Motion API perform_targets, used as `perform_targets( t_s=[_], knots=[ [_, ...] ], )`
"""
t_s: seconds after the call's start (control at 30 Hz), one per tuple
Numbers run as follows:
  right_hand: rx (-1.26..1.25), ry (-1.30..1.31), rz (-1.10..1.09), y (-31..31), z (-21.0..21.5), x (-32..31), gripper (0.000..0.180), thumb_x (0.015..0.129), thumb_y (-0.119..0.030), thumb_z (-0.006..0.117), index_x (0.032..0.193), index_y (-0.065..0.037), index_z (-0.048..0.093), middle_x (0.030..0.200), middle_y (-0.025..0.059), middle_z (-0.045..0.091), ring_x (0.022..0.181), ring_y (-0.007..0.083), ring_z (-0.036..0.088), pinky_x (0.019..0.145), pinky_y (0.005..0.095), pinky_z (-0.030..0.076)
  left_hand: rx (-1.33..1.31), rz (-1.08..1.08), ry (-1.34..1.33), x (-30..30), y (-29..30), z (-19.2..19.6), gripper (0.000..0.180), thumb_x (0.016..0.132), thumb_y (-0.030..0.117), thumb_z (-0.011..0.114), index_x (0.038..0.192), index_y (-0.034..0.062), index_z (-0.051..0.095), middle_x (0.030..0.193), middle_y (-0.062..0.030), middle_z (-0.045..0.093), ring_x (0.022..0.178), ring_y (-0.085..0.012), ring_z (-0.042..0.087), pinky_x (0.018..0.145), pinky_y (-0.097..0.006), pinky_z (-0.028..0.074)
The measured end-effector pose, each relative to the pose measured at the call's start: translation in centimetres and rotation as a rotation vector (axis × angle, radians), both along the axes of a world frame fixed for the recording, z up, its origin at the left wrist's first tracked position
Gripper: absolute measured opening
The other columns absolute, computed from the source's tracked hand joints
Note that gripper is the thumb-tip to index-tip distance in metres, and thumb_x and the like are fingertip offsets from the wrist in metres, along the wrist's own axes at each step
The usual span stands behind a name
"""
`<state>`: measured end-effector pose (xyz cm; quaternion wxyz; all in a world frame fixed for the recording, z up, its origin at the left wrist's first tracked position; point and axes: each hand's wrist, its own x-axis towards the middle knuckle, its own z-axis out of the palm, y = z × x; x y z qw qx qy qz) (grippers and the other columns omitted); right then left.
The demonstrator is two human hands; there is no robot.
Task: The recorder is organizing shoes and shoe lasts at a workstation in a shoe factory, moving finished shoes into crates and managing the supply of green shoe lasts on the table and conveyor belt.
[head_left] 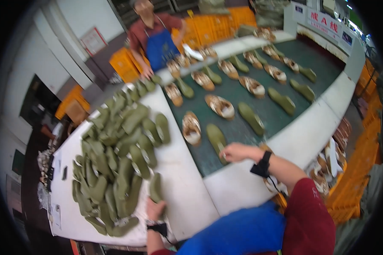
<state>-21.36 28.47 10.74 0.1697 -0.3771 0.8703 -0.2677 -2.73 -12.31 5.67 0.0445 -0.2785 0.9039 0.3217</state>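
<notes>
My left hand (156, 210) closes round the near end of an olive-green foot-shaped piece (155, 188), at the front edge of a big pile. Whether that piece is a sole or a shoe last I cannot tell. On the dark green belt, my right hand (236, 151) pinches the near end of another such piece, the olive-green foot-shaped piece (216, 137) lying there. To its left stands a brown and white shoe (191, 128). More shoes, many with green pieces beside them, stand in rows across the belt. The heap of green pieces (110, 157) covers much of the white tabletop to the left.
A white table (187, 187) adjoins the dark green conveyor belt (302, 59), which runs under a machine hood at the far right. Across it stands a co-worker (157, 38) in a blue apron. Orange crates (200, 29) stand behind; another crate (349, 191) with shoes is at right.
</notes>
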Motion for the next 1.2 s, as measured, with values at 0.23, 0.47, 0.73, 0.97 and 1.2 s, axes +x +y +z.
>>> perform_targets(
  t_s=[0.23,0.47,0.73,0.97,1.2],
  knots=[
    [0.110,-0.102,0.001,-6.6,-1.2,-3.6,0.035,0.076,-0.010,0.052,0.109,-0.004,0.058,0.104,0.0169,0.061,0.097,0.0308,0.058,0.084,0.0376,0.045,0.448,-0.149,-0.108,2.4,8.5,-0.4,0.078,0.064,0.039,0.071,0.121,-0.0012,0.034,0.091,-0.0217,0.060,0.079,-0.0262,0.062,0.072,-0.032,0.049],
    [0.210,-0.107,-0.357,-14.3,-2.5,-10.9,0.037,0.077,-0.020,0.058,0.107,0.000,0.052,0.100,0.0210,0.061,0.094,0.0340,0.059,0.078,0.0407,0.048,-0.036,-0.432,0.306,2.6,10.6,-0.5,0.044,0.070,0.011,0.064,0.110,-0.0001,0.050,0.113,-0.0212,0.049,0.103,-0.0374,0.048,0.086,-0.041,0.043],
    [0.151,0.036,-0.455,-17.4,-12.4,-18.3,0.033,0.080,-0.029,0.057,0.082,0.002,0.064,0.091,0.0196,0.064,0.090,0.0321,0.060,0.078,0.0409,0.049,-0.018,-0.332,0.236,1.0,12.2,-0.6,0.045,0.071,0.011,0.065,0.114,0.0038,0.051,0.116,-0.0217,0.049,0.104,-0.0373,0.049,0.088,-0.040,0.043],
    [0.011,-0.080,-0.289,-14.9,-8.9,-14.0,0.056,0.083,-0.038,0.054,0.130,-0.012,0.039,0.110,0.0210,0.057,0.103,0.0373,0.054,0.087,0.0421,0.043,-0.069,-0.342,0.305,1.4,12.1,-1.7,0.043,0.072,0.010,0.064,0.113,0.0031,0.051,0.116,-0.0215,0.049,0.104,-0.0372,0.050,0.088,-0.039,0.043],
    [-0.067,-0.128,0.006,-4.7,2.5,-2.1,0.036,0.081,-0.022,0.057,0.113,-0.005,0.055,0.097,0.0170,0.063,0.088,0.0303,0.060,0.077,0.0373,0.047,-0.060,-0.393,0.388,-1.6,13.2,-2.5,0.042,0.076,0.007,0.060,0.115,0.0031,0.048,0.116,-0.0230,0.046,0.103,-0.0394,0.049,0.086,-0.040,0.044]
  ],
)
